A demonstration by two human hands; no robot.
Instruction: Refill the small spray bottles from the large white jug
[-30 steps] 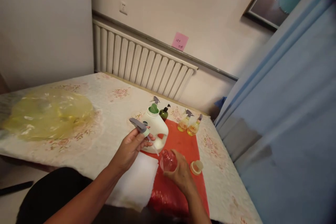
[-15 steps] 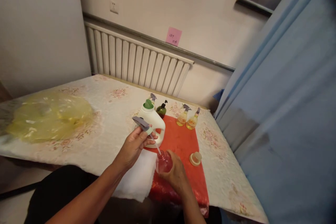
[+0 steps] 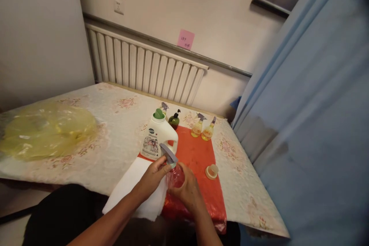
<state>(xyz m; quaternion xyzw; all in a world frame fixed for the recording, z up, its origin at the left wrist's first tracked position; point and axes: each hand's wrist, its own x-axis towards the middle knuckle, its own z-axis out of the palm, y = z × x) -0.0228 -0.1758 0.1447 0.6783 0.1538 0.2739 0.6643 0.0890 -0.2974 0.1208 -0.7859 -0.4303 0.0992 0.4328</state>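
My left hand [image 3: 157, 173] is closed around the collar of a grey trigger spray head [image 3: 169, 153], which sits at the mouth of a clear bottle [image 3: 175, 178]. Whether its thread has caught I cannot tell. My right hand [image 3: 187, 188] wraps the bottle's right side, fingers curved, over the front part of a red plastic sheet [image 3: 196, 153]. Just behind both hands stands a white jug [image 3: 163, 130] with a handle, a printed label and a green part in its open neck. A pale cap [image 3: 211, 172] lies on the red sheet to the right.
White cloth [image 3: 127, 188] lies left of the hands. Two spray bottles with yellow liquid [image 3: 196, 128] stand behind, near a green pump bottle [image 3: 174, 121] and another sprayer [image 3: 164, 107]. A yellow plastic bag [image 3: 49, 130] covers the table's left; a blue curtain [image 3: 288, 103] hangs right.
My left hand has lowered the spray head, and its tube has gone down into the bottle. The jug's label is now uncovered. The view has shifted slightly.
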